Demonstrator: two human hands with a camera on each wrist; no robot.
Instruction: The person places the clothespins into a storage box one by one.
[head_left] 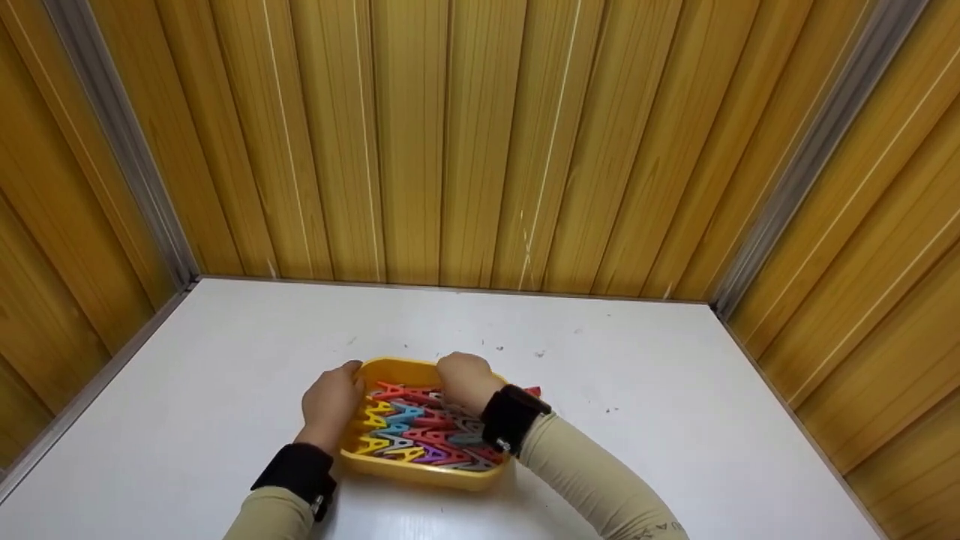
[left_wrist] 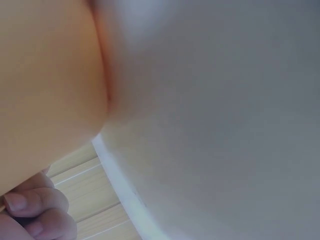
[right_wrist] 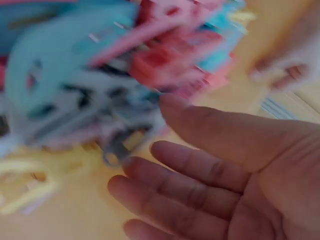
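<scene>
A yellow plastic tray [head_left: 420,471] full of plastic clothespins [head_left: 427,435] in red, yellow, blue, purple and grey stands on the white table in the head view. My left hand [head_left: 328,403] grips its left rim; in the left wrist view curled fingers [left_wrist: 45,205] show at the tray's edge. My right hand [head_left: 466,381] is at the far right part of the tray, over the clothespins. In the blurred right wrist view its fingers [right_wrist: 185,195] are loosely extended, the tips close to a grey clothespin [right_wrist: 116,152], with nothing pinched between thumb and fingers.
A red clothespin [head_left: 533,391] shows just past the tray's right side, beyond my right wrist. The white table [head_left: 645,450] bears small dark marks behind the tray. Wood-patterned walls [head_left: 480,150] rise at the back and both sides.
</scene>
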